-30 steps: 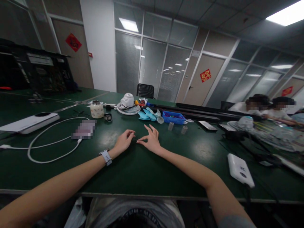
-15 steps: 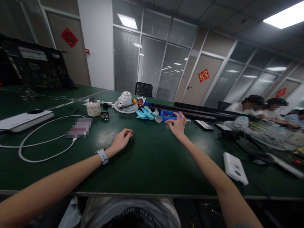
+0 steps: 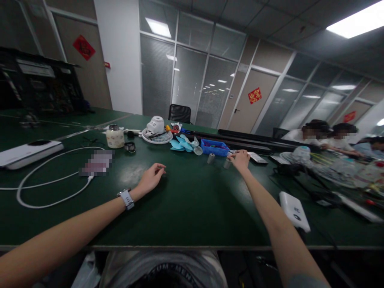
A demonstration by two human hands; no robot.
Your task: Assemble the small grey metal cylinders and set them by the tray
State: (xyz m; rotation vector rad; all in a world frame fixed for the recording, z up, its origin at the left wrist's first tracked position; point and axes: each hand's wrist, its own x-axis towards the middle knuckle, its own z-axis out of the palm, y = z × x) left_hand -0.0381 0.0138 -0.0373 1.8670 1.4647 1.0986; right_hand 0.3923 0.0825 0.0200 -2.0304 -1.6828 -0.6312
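My right hand [image 3: 241, 160] reaches forward over the table, its fingers pinched at the top of a small grey cylinder [image 3: 227, 163]. A thin dark shape shows by the fingertips; I cannot make out what it is. To the left a second small grey cylinder [image 3: 211, 159] stands upright by itself. Just behind them lies a blue open box [image 3: 215, 149] with small dark items inside. My left hand [image 3: 153, 176], with a watch [image 3: 126, 199] on the wrist, rests on the green table, fingers loosely bent and holding nothing.
Blue fan blades [image 3: 183, 143] and a white fan part [image 3: 156, 130] lie beyond my left hand. Further left are a cream jar [image 3: 115, 137], a black lid [image 3: 130, 147] and a phone on a white cable [image 3: 22, 206]. A white device [image 3: 294, 210] lies right. Two people sit far right.
My right hand has moved right and slightly down, from in front of the blue box to beside it. Two grey cylinders now show clearly. My left hand has stayed in place.
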